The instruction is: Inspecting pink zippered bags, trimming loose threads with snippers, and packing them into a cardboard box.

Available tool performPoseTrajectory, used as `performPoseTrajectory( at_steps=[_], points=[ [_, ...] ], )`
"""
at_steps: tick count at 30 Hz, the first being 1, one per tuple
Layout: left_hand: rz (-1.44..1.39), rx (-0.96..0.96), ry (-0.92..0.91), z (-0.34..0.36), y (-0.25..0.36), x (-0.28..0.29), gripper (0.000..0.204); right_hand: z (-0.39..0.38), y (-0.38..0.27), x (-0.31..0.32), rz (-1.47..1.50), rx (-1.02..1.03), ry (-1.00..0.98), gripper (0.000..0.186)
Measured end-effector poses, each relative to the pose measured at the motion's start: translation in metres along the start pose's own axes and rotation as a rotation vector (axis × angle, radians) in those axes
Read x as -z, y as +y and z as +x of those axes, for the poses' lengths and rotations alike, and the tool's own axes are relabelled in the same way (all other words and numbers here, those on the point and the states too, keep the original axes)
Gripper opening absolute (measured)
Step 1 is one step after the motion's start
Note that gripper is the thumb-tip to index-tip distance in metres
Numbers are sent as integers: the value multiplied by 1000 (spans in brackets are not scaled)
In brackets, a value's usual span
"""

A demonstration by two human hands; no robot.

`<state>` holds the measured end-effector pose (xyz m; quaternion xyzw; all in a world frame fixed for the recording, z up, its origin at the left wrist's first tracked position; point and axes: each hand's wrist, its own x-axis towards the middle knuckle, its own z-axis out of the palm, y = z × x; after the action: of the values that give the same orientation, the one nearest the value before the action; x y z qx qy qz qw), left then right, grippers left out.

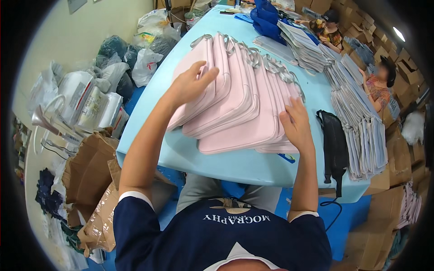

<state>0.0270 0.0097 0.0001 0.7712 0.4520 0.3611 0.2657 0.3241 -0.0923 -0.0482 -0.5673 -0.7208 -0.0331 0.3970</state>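
Note:
Several pale pink fabric sleeves point(242, 131), flat with rounded corners and piped edges, lie fanned in overlapping layers on the light blue table point(176, 156). Grey straps point(275, 67) stick out along their far edges. Over the left side of the fan is my left hand point(194, 83), its fingers apart and nothing in its grasp; whether it touches the fabric I cannot tell. My right hand point(296, 125) is at the fan's right edge, thumb and fingers spread, partly covering the outermost sleeves.
Right of the fan lies a black zippered bag point(332, 147), beside long rows of greyish folded sleeves point(359, 122). Dark blue fabric point(264, 20) is heaped at the far end. Two people sit along the right side. Plastic bags point(147, 65) and an opened carton point(90, 169) stand at left.

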Motion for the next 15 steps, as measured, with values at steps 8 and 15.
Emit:
performPoseTrajectory(
  at_steps=[8,15],
  points=[
    [461,419,-234,51,41,-18,108,19,-59,-13,88,-93,-121,63],
    [257,434,-369,51,31,21,120,46,-103,-43,255,56,82,54]
  ],
)
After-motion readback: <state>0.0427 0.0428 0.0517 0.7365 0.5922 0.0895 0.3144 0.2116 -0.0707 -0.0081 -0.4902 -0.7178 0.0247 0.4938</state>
